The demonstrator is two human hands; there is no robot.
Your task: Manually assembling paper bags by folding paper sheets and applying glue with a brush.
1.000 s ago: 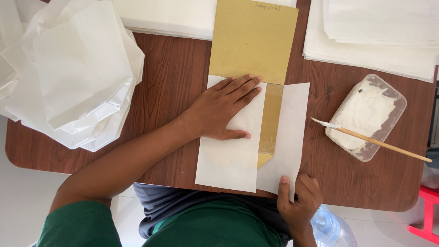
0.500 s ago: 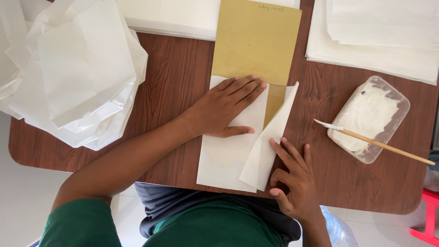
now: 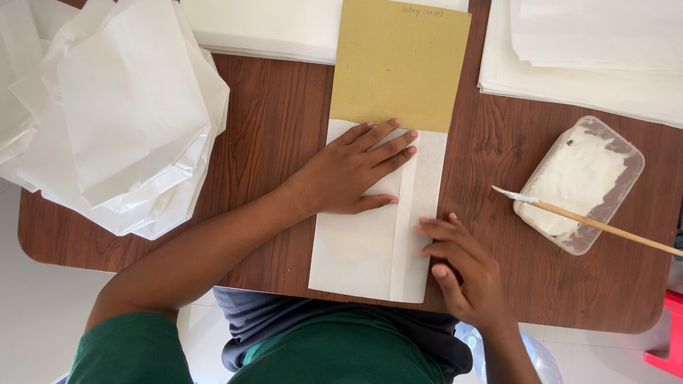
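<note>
The folded white paper (image 3: 370,242) is laid lengthwise on the counter (image 3: 277,128), over a brown card (image 3: 398,64). It is pinned by the flat, spread left hand (image 3: 352,174); its right flap is pressed by the right hand (image 3: 462,274), fingers extended.

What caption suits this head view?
Both hands, left and right, press white paper folded around brown card.

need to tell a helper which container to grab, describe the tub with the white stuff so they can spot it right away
Start at the brown wooden table and look to its right side, below the flat stack of white paper sheets. There sits a clear rectangular plastic tub of white paste, set at a slant. It is the only container on the table, and a thin wooden stick with a white-coated tip lies across it.
</note>
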